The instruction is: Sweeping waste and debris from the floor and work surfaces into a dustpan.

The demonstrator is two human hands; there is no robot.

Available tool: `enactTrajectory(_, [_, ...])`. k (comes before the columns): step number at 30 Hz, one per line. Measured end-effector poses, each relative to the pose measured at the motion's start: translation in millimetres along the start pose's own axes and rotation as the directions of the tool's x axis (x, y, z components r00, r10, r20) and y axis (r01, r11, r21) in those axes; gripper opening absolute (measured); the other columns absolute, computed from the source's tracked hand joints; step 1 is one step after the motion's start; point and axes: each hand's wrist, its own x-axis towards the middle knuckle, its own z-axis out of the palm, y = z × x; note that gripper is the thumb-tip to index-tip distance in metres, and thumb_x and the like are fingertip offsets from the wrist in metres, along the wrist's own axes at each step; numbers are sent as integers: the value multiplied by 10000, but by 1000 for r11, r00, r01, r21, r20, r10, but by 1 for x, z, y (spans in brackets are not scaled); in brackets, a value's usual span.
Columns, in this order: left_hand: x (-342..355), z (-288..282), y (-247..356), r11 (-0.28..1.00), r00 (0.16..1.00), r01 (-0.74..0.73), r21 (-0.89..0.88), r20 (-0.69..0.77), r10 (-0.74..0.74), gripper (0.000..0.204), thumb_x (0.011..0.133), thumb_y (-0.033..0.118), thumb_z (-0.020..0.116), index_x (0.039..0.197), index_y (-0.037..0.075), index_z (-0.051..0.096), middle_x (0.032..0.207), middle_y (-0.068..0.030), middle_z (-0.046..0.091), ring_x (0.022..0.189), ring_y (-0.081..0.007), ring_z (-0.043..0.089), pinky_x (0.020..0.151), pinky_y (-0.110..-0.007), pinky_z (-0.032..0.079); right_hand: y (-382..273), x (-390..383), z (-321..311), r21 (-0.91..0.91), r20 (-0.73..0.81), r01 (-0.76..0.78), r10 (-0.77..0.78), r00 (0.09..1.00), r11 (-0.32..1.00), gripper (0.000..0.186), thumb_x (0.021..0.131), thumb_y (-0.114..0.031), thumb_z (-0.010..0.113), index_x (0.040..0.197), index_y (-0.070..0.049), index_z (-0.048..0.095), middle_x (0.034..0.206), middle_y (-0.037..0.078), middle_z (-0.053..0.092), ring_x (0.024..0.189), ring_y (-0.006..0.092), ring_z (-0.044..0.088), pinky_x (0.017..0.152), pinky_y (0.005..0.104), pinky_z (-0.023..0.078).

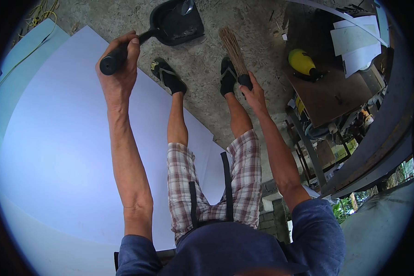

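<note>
My left hand (120, 69) is closed round the black handle of a dustpan (181, 28). The pan reaches away to the right of that hand, over the concrete floor, with a small clear, shiny piece (185, 7) near its far edge. My right hand (255, 95) grips a stick hand broom (234, 49) by its dark wrapped end. Its stiff brown bristles point away from me, toward the floor just right of the dustpan. A gap separates broom and pan. Whether either one touches the floor I cannot tell.
Large white sheets (69, 138) cover the left side. My sandalled feet stand on rough concrete (202, 87) between them and a brown board (324, 99) bearing a yellow-and-black rounded object (301, 61) and white papers (356, 43). A yellow cord (50, 30) lies at far left.
</note>
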Motion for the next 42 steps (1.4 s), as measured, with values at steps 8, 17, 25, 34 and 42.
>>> enactTrajectory(8, [9,-18,-21,998,996,-42,51,78,38,454,831,246,749,1221,56,613,1144,-142,675,1054,-273,650,928,-375,524,-24,24,12,185,-162,21,9,987,983,754,859,-243,626,1496,-37,277,1367,254,473,1230,318,497,1009,355,397])
enactTrajectory(17, [-18,26,-149,785,871,430,-445,-22,-490,314,881,50,605,1157,-83,534,1063,-189,632,917,-257,673,747,-358,591,-54,28,56,597,-190,51,79,978,800,731,835,-151,649,1477,-41,317,905,58,530,571,108,524,418,237,396])
enactTrajectory(25, [-91,245,-350,256,310,950,-176,589,-746,199,915,81,563,937,-115,587,735,-161,665,604,-245,676,529,-327,561,-53,65,53,629,-157,-8,138,978,777,700,834,-130,640,1460,-22,347,894,64,535,558,108,506,419,241,392])
enactTrajectory(34, [-84,344,-425,74,243,854,-516,269,-932,381,961,209,570,886,-164,571,709,-199,652,567,-295,674,496,-382,595,-89,113,14,362,-191,124,-57,980,924,712,834,-204,651,1456,-22,357,998,68,593,746,79,551,555,203,443])
enactTrajectory(42, [-81,360,-426,141,247,807,-573,110,-963,301,949,134,562,857,-152,555,746,-196,653,549,-257,664,470,-345,591,-96,120,17,367,-150,241,-199,969,898,681,853,-128,615,1444,50,329,1012,101,601,853,113,586,761,237,479])
